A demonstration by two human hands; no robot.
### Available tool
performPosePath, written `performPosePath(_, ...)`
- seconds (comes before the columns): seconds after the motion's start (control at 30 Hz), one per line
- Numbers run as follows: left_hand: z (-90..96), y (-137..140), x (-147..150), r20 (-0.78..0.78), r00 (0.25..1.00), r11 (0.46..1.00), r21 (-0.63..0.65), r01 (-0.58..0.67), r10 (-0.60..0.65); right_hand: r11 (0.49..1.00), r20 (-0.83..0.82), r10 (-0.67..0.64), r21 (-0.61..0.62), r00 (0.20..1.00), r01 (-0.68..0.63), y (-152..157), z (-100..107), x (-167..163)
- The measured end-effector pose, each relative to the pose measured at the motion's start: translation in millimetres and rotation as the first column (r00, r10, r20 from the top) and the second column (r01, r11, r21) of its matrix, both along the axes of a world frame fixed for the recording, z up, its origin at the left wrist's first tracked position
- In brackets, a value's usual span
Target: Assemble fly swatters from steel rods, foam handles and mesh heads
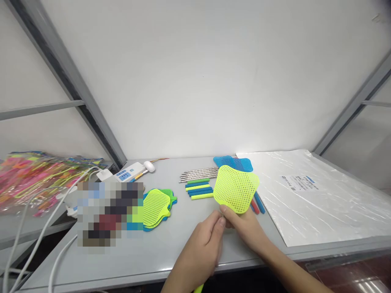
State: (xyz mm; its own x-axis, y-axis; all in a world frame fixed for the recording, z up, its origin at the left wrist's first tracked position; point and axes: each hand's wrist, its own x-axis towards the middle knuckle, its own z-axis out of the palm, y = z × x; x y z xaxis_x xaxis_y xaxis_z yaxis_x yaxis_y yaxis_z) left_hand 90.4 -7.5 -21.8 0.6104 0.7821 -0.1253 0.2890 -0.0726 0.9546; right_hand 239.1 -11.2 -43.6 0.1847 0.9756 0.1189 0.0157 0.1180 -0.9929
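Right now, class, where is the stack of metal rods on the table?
In the head view the metal rods lie centre-table toward the back wall, just behind the coloured foam grips and left of the blue swatter heads.

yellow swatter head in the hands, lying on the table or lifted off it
Lifted. The yellow swatter head is tilted up above the table, pinched at its lower edge by the right hand and left hand.
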Motion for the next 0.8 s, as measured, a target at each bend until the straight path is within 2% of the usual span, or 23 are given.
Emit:
performPosePath(0.1,-4.1,-5.7,4.0,0.025,1.0,0.998,-0.06,0.0,0.001,0.998,0.082,-0.013,0.055,0.997,0.009,-5.2,6.4,3.0)
performPosePath(0.13,-3.5,-7.3,3.2,-0.005,1.0,1.0,-0.021,-0.002,0.002,0.997,0.1,-0.043,0.066,0.994,0.036,-5.4,10.0,8.7)
performPosePath(0.2,0.2,-10.2,-1.1,-0.112,0.994,0.991,0.136,0.01,0.005,0.985,0.112,-0.165,0.074,0.98,0.158,-3.1,20.2,28.2)
performPosePath(0.27,5.3,-12.3,-6.3,-0.229,0.973,0.957,0.284,0.063,0.004,0.927,0.046,-0.364,0.113,0.93,0.357,0.7,34.1,54.3)
performPosePath(0.3,8.0,-12.9,-8.2,-0.275,0.961,0.939,0.33,0.096,-0.001,0.904,-0.009,-0.403,0.154,0.915,0.4,2.0,41.7,66.7)
performPosePath(0.37,13.5,-13.5,-9.8,-0.331,0.944,0.912,0.382,0.147,-0.014,0.907,-0.068,-0.362,0.204,0.93,0.368,1.4,55.2,83.2)
performPosePath(0.47,24.8,-13.1,-8.8,-0.355,0.935,0.878,0.451,0.163,0.009,0.94,-0.111,-0.265,0.192,0.958,0.282,-7.5,62.8,79.2)
performPosePath(0.53,35.4,-11.7,-8.8,-0.349,0.937,0.855,0.491,0.165,0.02,0.97,-0.07,-0.199,0.13,0.978,0.207,-15.5,57.9,62.8)
performPosePath(0.6,47.4,-8.5,-10.0,-0.347,0.938,0.831,0.523,0.191,0.002,0.995,-0.034,-0.072,0.072,0.997,0.074,-21.5,48.5,44.9)
performPosePath(0.67,58.1,-3.3,-10.7,-0.359,0.933,0.808,0.543,0.228,-0.022,0.999,-0.084,0.036,0.041,0.996,-0.032,-24.0,38.8,30.7)
performPosePath(0.8,65.1,9.6,-8.7,-0.424,0.905,0.756,0.578,0.307,-0.044,0.998,-0.142,0.065,0.019,0.988,-0.063,-23.0,26.0,15.7)
